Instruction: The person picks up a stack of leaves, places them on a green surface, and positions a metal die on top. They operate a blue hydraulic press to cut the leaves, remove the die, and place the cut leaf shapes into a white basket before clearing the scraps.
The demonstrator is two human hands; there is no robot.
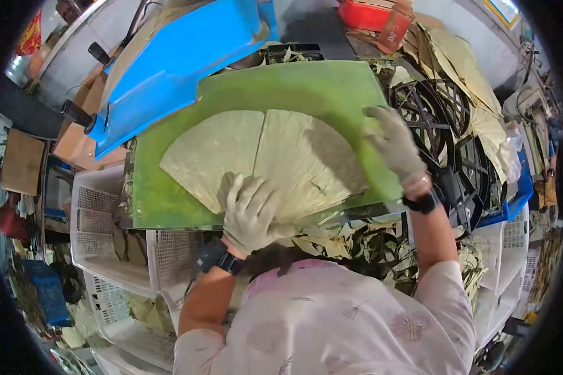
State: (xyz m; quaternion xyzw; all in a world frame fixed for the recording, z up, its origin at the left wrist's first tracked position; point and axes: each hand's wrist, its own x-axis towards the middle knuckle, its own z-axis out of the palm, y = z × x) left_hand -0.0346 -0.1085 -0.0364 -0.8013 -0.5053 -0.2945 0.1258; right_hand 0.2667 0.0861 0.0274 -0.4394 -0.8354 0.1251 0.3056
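Note:
Two pale grey-green dried leaf sheets lie side by side on a green board [294,78], forming a fan: a left leaf sheet [213,153] and a right leaf sheet [306,162], with a narrow dark seam between them. Over the lower middle edge of the fan is my left hand [254,209] in a whitish glove, its fingers spread on the leaf. My right hand [395,144], gloved as well, is off the leaf near the board's right edge. Its fingers are apart with nothing visible in them, and its fingertips look dark.
A blue plastic tray [187,59] overlaps the board's back left. Black round frames [431,119] and large dried leaves [463,69] crowd the right side. Leaf scraps [356,247] lie below the front edge. White crates [109,206] stand left, and an orange bottle [395,28] stands behind.

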